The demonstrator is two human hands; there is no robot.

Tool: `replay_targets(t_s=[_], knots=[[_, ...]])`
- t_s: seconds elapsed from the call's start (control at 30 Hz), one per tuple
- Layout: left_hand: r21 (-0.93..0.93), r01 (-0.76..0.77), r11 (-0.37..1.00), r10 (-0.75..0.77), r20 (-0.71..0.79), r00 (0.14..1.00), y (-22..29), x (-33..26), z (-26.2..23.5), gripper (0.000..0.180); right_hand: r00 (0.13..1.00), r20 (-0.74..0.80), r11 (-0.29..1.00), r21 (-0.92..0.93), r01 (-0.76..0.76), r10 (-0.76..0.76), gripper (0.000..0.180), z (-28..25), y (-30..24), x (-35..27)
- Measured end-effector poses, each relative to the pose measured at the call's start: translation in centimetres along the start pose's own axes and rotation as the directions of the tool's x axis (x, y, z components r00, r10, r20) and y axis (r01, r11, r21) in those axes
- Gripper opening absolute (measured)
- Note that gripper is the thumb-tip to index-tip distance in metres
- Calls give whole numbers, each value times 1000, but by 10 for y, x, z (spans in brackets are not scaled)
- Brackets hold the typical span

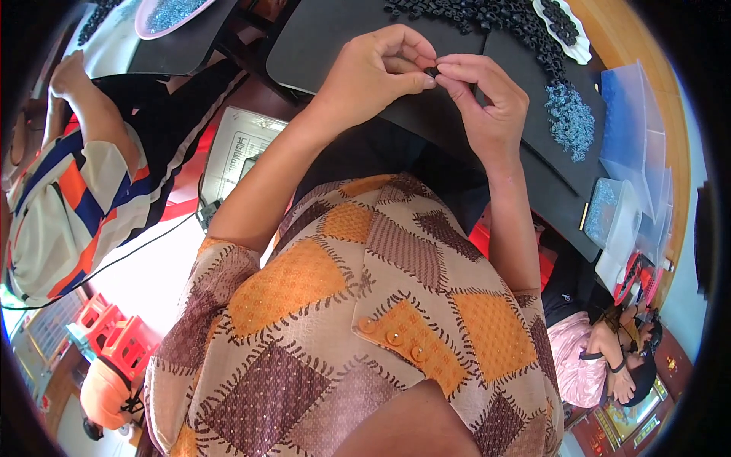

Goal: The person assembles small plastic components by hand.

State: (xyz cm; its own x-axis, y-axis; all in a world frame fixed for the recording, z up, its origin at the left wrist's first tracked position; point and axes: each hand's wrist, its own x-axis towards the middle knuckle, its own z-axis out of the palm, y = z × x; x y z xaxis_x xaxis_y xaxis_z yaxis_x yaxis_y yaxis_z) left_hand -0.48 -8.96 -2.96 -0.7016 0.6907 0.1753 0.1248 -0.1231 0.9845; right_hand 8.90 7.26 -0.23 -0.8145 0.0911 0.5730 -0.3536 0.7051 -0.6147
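Over the near side of a black table (pixel 335 38), my two hands meet fingertip to fingertip. Between them is a small black part (pixel 432 71), mostly covered by the fingers, so its exact shape is hard to make out. My left hand (pixel 384 65) pinches it from the left with thumb and fingers. From the right, my right hand (pixel 491 99) grips it between thumb and forefinger. Beyond the hands lies a long heap of small black parts (pixel 502 19). A pile of small clear bluish parts (pixel 569 126) sits to the right of my right hand.
A white dish (pixel 582 52) of black parts stands at the far right. Clear plastic bins (pixel 640 145) and a tub of clear parts (pixel 605 206) line the right edge. At left sits another person (pixel 76 206), near a pink bowl (pixel 142 27). Red stools (pixel 126 343) stand behind.
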Motion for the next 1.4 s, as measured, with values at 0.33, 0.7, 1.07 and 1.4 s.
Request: replay_targets(t_s=[0.33, 0.7, 1.07, 1.4], knots=[[-386, 82, 919, -79, 23, 997, 10, -9, 1, 23, 997, -7, 973, 219, -67, 70, 10, -6, -8, 5], [-438, 71, 896, -70, 17, 997, -1, -12, 3, 19, 984, 35, 953, 248, -176, 173, 14, -9, -8, 0], [-356, 98, 929, -110, -12, 994, -2, -13, -3, 15, 957, 48, 903, 323, -285, 285, 12, 2, -3, -8], [-261, 45, 964, -69, -87, 994, -6, -13, -3, 18, 890, 126, 826, 335, -454, 438, 9, 10, 2, -10]])
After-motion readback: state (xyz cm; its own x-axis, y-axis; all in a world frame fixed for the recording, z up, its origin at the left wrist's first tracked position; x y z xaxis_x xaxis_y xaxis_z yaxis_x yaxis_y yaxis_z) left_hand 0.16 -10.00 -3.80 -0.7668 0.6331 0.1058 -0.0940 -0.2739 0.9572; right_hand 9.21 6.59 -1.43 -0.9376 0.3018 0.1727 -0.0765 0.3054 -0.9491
